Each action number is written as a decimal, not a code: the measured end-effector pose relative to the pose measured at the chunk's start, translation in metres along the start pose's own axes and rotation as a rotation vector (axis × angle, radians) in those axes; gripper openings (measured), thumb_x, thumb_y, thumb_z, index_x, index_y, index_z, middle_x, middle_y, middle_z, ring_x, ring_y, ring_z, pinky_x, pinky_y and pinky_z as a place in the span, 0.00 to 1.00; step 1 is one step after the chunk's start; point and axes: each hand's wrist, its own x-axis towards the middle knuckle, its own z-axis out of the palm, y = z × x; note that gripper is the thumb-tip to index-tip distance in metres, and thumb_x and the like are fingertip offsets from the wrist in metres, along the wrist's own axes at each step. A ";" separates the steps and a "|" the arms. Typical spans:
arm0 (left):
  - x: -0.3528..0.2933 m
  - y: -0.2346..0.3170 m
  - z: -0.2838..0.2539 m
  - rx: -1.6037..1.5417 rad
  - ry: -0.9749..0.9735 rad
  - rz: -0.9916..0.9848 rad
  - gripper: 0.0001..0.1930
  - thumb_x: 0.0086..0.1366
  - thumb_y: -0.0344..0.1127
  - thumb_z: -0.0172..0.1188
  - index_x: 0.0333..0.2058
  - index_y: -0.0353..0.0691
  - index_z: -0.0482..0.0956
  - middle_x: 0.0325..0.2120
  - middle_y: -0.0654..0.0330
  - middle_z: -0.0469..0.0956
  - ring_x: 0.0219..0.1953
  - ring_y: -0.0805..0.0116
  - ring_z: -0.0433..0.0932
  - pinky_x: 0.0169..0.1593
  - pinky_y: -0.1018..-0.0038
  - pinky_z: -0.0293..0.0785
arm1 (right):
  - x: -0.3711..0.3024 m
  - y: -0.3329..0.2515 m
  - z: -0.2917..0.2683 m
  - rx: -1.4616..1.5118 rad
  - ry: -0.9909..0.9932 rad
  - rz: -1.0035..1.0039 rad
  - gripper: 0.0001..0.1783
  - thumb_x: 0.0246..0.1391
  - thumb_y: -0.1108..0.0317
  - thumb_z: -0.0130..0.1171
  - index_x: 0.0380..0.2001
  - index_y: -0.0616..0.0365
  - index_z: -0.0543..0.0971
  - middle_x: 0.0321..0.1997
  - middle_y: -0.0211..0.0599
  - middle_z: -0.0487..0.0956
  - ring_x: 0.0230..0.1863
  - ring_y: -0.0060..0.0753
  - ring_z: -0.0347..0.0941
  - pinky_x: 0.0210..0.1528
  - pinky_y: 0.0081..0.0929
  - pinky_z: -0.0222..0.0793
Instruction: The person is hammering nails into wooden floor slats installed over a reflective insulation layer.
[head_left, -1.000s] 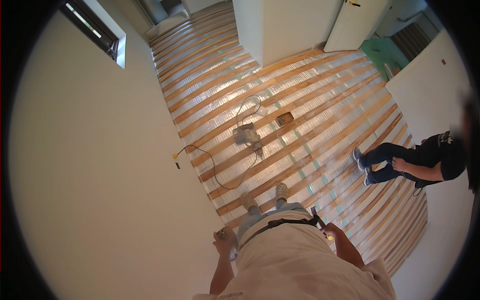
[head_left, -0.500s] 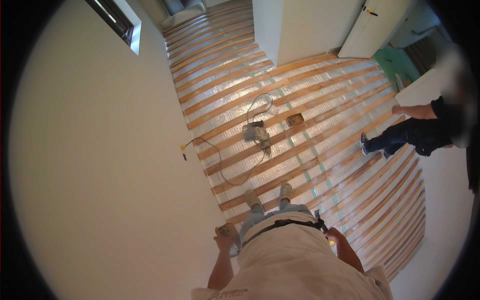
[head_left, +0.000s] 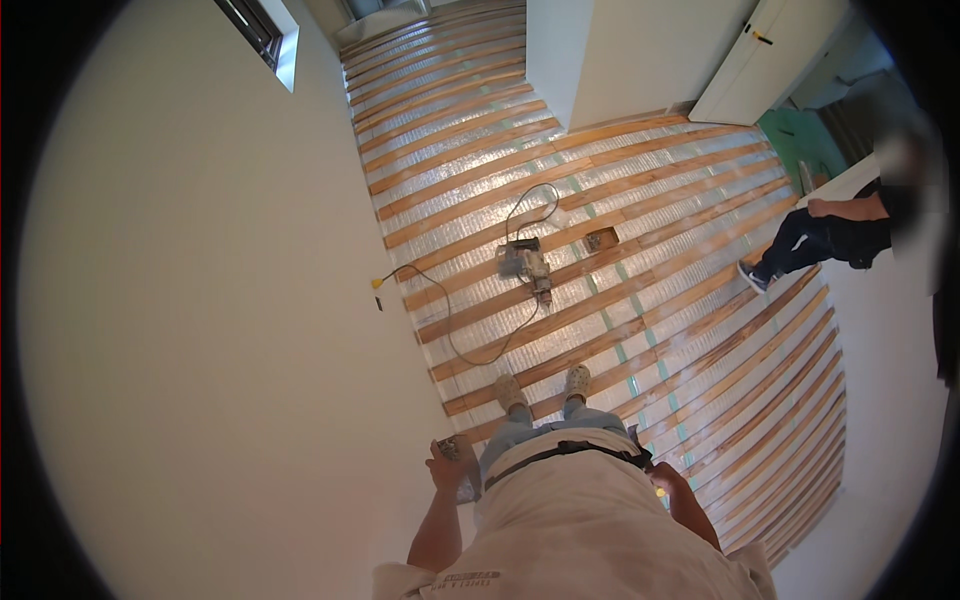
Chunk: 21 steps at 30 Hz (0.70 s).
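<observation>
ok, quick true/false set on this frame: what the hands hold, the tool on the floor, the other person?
1. The left hand holds a small object. True.
2. The power tool lies on the floor battens with its cord trailing. True.
3. The right hand grips the power tool. False: the tool lies on the floor ahead of the feet.
4. Another person stands at the left wall. False: that person is at the right side.

Small object (head_left: 458, 452) in left hand (head_left: 447, 468) too small to tell; right hand (head_left: 662, 484) half hidden behind apron.
</observation>
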 end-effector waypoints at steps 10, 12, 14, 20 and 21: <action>0.032 0.014 -0.026 0.081 -0.051 0.048 0.57 0.38 0.50 0.73 0.66 0.51 0.48 0.49 0.35 0.63 0.50 0.37 0.71 0.51 0.54 0.73 | 0.025 0.043 0.048 0.189 -0.045 0.066 0.15 0.51 0.67 0.63 0.22 0.71 0.77 0.17 0.40 0.74 0.17 0.32 0.72 0.20 0.33 0.72; 0.040 0.011 -0.026 0.083 -0.058 0.073 0.57 0.39 0.49 0.73 0.66 0.51 0.47 0.49 0.34 0.62 0.50 0.37 0.72 0.51 0.54 0.73 | 0.032 0.053 0.060 0.211 -0.049 0.073 0.14 0.51 0.67 0.63 0.22 0.71 0.77 0.17 0.40 0.74 0.17 0.32 0.72 0.21 0.33 0.73; 0.049 0.001 -0.028 0.083 -0.040 0.065 0.57 0.39 0.48 0.73 0.66 0.51 0.46 0.50 0.34 0.62 0.49 0.36 0.72 0.51 0.54 0.73 | 0.007 0.025 0.063 0.064 -0.032 0.038 0.14 0.50 0.67 0.63 0.22 0.70 0.77 0.17 0.40 0.74 0.18 0.33 0.72 0.22 0.33 0.73; 0.050 0.007 -0.027 0.046 -0.041 0.041 0.58 0.39 0.45 0.73 0.66 0.50 0.45 0.51 0.33 0.60 0.49 0.36 0.72 0.51 0.55 0.74 | 0.018 0.027 0.063 -0.186 -0.093 0.024 0.11 0.48 0.68 0.62 0.28 0.68 0.79 0.25 0.41 0.77 0.25 0.34 0.76 0.27 0.33 0.76; 0.050 0.006 -0.027 0.029 -0.037 0.017 0.58 0.39 0.44 0.73 0.66 0.50 0.46 0.51 0.33 0.60 0.49 0.36 0.72 0.52 0.55 0.74 | 0.026 0.032 0.063 -0.172 -0.114 0.031 0.11 0.48 0.68 0.61 0.30 0.68 0.79 0.28 0.41 0.78 0.27 0.34 0.77 0.28 0.33 0.77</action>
